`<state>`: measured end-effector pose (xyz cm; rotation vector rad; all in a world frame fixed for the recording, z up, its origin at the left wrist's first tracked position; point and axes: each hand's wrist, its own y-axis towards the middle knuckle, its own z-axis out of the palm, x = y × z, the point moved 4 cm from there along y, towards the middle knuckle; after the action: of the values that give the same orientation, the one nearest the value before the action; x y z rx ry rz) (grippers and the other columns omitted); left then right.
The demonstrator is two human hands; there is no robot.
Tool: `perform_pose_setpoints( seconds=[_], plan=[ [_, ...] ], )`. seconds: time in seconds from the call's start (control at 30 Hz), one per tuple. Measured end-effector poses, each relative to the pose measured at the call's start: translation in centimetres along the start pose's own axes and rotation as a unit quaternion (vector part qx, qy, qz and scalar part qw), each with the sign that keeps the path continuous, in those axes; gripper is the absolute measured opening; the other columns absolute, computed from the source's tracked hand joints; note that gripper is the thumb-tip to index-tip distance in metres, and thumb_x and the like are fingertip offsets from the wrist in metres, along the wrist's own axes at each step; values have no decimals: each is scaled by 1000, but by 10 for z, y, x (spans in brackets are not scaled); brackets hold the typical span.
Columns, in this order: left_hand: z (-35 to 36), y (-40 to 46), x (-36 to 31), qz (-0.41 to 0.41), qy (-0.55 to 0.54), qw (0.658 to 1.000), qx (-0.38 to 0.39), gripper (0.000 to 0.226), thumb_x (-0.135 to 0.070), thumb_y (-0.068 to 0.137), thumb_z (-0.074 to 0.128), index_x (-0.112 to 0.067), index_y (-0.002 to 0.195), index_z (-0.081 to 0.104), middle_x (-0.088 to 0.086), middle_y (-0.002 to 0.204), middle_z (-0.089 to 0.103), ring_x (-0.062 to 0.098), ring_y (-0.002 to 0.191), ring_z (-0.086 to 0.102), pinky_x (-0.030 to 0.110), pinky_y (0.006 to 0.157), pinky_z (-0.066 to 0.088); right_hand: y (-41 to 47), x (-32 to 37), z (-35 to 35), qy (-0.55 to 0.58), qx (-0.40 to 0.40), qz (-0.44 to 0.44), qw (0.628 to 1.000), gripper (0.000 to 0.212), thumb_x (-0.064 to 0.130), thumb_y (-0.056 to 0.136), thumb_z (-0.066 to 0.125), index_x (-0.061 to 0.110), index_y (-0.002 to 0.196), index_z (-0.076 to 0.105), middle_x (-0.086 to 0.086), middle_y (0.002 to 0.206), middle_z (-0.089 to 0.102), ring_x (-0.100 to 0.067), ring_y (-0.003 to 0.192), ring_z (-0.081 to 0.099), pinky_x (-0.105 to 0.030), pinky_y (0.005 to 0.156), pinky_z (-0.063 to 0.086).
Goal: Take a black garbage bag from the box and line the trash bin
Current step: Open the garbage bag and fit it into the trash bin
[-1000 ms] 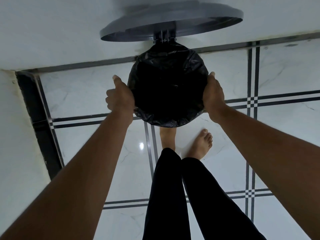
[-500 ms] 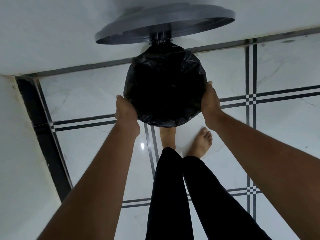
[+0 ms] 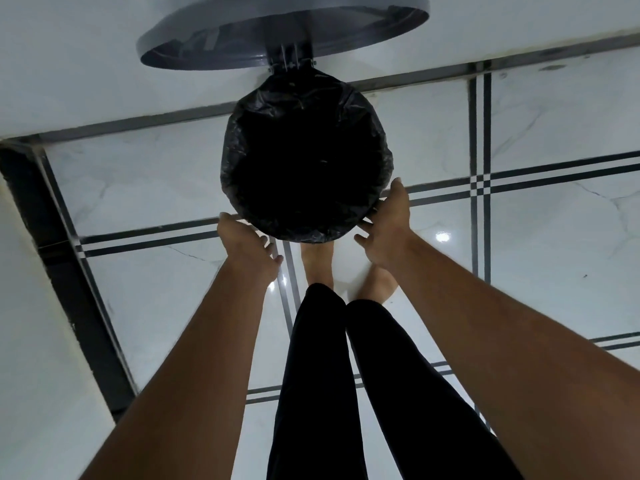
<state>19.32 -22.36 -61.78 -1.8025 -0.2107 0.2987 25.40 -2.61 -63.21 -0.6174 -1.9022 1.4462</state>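
Legs in black trousers (image 3: 311,393) fill the bottom centre, seen from above, with bare feet (image 3: 317,261) on a white tiled floor (image 3: 554,254) crossed by dark double lines. Two bare forearms reach forward and down from the lower corners.

Left hand (image 3: 247,242) sits at the near-left edge of the bin (image 3: 306,233), fingers loosely curled and spread, thumb up near the rim. It looks to be just touching or just off the plastic; whether it pinches any film cannot be told. Right hand (image 3: 386,230) is at the near-right edge, open, fingers splayed toward the rim and thumb pointing up along the side, gripping nothing that can be seen.

Between the hands stands the round bin, its mouth facing the camera. A black bag (image 3: 304,161) lines it, the top folded out over the rim all the way round in crinkled, glossy folds. The inside is too dark to read.

Beyond, the grey lid (image 3: 284,36) stands tilted open on its hinge against a white wall (image 3: 86,64).

The bag is probably very light, thin, soft and a little slick, and could tear if stretched hard. A sensible hold is the folded cuff at the rim, pinched on opposite sides.
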Motion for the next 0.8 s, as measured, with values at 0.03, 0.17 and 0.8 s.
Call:
perform_pose_setpoints(
  seconds=[0.03, 0.17, 0.8],
  plan=[
    [1, -3, 4, -2, -10, 1000, 20, 79, -67, 107, 29, -16, 166, 40, 11, 170, 44, 32, 160, 38, 53, 130, 26, 0, 0, 0, -1, 0, 3, 1000, 71, 67, 113, 23, 27, 165, 49, 0, 166, 55, -26, 151, 51, -50, 127, 31],
    [2, 0, 13, -5, -52, 994, 92, 88, -74, 104, 32, -13, 167, 39, 13, 170, 46, 33, 158, 42, 56, 132, 25, -8, 4, -3, -32, -59, -12, 998, 66, 57, 114, 26, 22, 167, 45, -4, 148, 58, -24, 125, 59, -39, 108, 43],
    [18, -170, -34, 646, 261, 716, -48, 20, -27, 112, 54, -17, 98, 64, -2, 92, 67, 20, 86, 64, 39, 79, 55, -133, 82, -22, -142, -63, -410, 899, 47, 59, 109, 55, 22, 137, 62, 13, 134, 66, -2, 124, 62, -27, 105, 51]
  ],
)
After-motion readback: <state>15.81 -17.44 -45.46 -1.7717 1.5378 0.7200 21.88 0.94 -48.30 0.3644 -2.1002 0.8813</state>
